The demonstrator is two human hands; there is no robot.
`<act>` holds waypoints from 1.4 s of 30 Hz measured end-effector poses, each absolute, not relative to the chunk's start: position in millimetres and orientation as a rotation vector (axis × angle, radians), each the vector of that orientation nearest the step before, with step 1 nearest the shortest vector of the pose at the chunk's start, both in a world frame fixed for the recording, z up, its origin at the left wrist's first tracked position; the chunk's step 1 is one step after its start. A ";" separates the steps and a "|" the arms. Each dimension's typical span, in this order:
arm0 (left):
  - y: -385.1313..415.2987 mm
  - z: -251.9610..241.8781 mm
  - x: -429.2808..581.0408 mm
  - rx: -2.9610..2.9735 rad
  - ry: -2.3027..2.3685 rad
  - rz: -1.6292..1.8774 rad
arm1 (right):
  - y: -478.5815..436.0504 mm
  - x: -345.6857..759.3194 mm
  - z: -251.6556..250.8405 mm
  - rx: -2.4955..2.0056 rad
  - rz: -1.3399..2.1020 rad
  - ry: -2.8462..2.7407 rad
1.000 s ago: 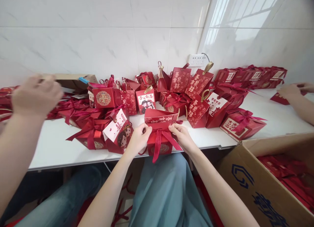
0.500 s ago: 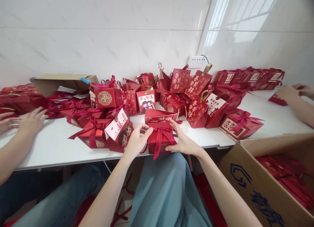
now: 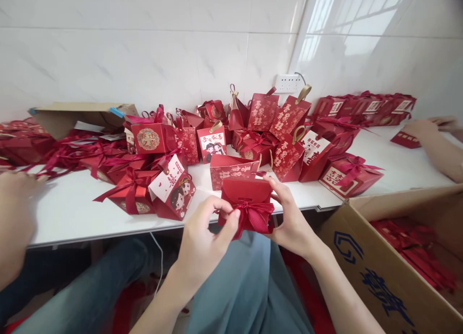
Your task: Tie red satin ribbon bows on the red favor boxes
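Carefully, the left hand (image 3: 202, 238) pinches the left side of the ribbon bow (image 3: 256, 215) between thumb and forefinger, while the right hand (image 3: 295, 224) grips the red box (image 3: 246, 188) by its right side, at the front edge of the counter (image 3: 81, 224). Good handling probably means steadying the box without denting it and tugging the ribbon gently, with the knot centred.

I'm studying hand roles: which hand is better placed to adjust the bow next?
Probably the left hand: it already pinches the bow, while the right hand supports the red box.
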State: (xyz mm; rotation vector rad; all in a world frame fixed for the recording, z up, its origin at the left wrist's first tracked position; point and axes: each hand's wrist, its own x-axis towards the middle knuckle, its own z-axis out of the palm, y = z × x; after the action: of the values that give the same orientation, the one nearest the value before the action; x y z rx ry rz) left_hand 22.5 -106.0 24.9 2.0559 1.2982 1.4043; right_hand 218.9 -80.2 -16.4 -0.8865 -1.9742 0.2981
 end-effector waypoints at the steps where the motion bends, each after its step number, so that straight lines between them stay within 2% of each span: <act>1: -110.7 25.3 26.6 2.131 1.251 1.449 | -83.7 219.5 -14.8 -0.884 0.287 -1.965; 6: -128.7 23.0 42.7 2.675 1.002 1.645 | -98.0 221.6 -12.4 -0.834 0.291 -1.866; 10: -136.6 25.6 47.9 2.788 0.893 1.724 | -106.3 223.1 -11.4 -0.762 0.287 -1.778; 18: -141.4 37.3 53.5 2.677 0.803 1.876 | -113.8 228.5 -7.3 -0.699 0.276 -1.748; 23: -130.9 33.4 53.7 2.099 0.978 1.846 | -121.7 238.7 -2.1 -0.776 0.212 -1.782; 28: -87.3 16.4 57.7 1.729 1.248 1.466 | -139.5 266.7 8.3 -1.054 -0.055 -1.894; 32: -61.7 -18.4 95.7 1.701 1.181 1.154 | -160.4 301.8 12.5 -1.275 -0.179 -1.845; 36: -73.7 -60.4 164.0 2.033 0.854 0.445 | -181.6 337.1 17.3 -1.427 -0.264 -1.661; 39: -96.8 -93.2 201.8 2.265 0.654 -0.080 | -193.6 356.1 23.9 -1.453 -0.102 -1.308; 42: -116.5 -122.5 210.7 2.313 0.642 -0.288 | -202.2 366.4 30.1 -1.282 0.394 -0.839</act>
State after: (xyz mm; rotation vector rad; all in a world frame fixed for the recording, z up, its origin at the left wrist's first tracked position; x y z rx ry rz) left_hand 210.7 -116.5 -122.5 2.3125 0.6418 -0.2878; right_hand 366.4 -202.2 30.1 -1.2817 -0.8394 0.3936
